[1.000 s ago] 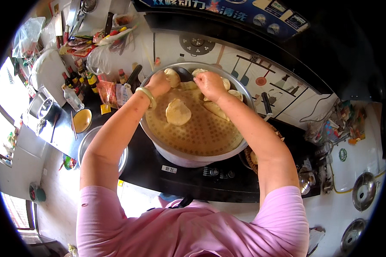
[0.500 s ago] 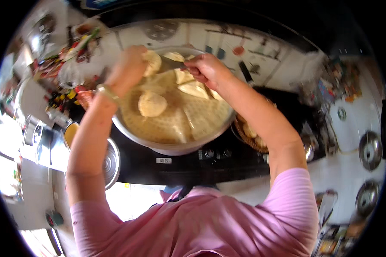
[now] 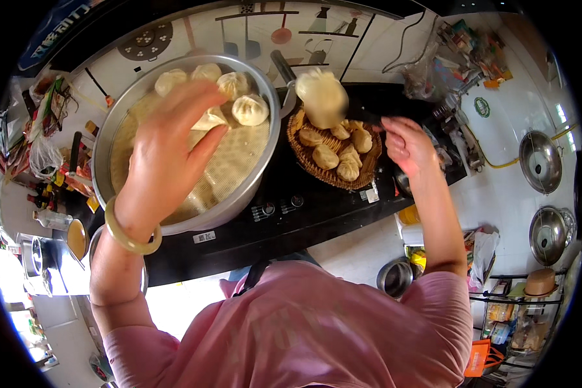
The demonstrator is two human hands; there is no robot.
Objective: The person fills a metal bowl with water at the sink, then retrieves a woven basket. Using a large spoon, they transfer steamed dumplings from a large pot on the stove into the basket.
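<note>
My right hand [image 3: 410, 143] grips the dark handle [image 3: 370, 119] of a tool that looks like a spatula; its blade is hidden. At its far end a pale, pleated steamed bun [image 3: 321, 90], partly smeared by motion, hangs above a brown wicker basket [image 3: 312, 167]. Several browned buns [image 3: 348, 169] lie in that basket. With thumb and fingers apart, my left hand [image 3: 165, 152] hovers over a large silver steamer pot [image 3: 269, 155], holding nothing. On the pot's steaming cloth [image 3: 229, 174] sit several buns [image 3: 249, 110], mostly at the far side. My left hand covers part of them.
Pot and basket stand on a black stovetop [image 3: 317, 223]. Behind the basket a pan handle [image 3: 282, 66] sticks up. Vegetables [image 3: 45, 116] and bottles crowd the left; plastic bags [image 3: 427, 81] fill the back right corner. Metal lids [image 3: 540, 161] hang at the right.
My right hand has moved from the pot's far rim to beside the basket, with a bun now above the basket. My left hand no longer touches a bun. The view has swung right.
</note>
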